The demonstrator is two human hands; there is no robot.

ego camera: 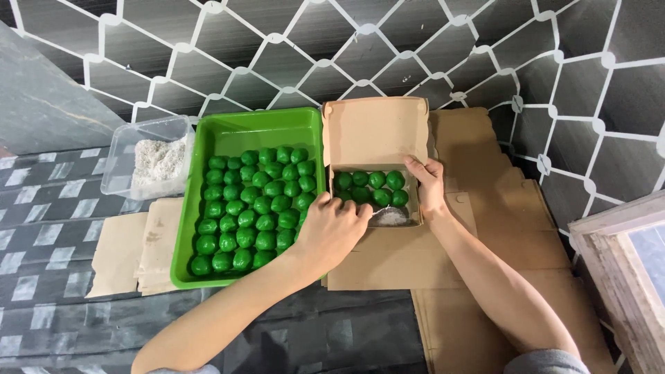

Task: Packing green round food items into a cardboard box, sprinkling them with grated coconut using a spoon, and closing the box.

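The left hand (332,228) is curled, with its fingers bunched together at the front edge of a small brown box (377,156). I cannot tell if it holds anything. The right hand (428,181) rests on the right side of the box, fingers pressed on its wall. Green balls (370,187) sit inside the box, with white flakes (391,217) near them. A green tray (235,131) full of more green balls lies just left of the box. A clear tub (149,163) of white flakes is further left.
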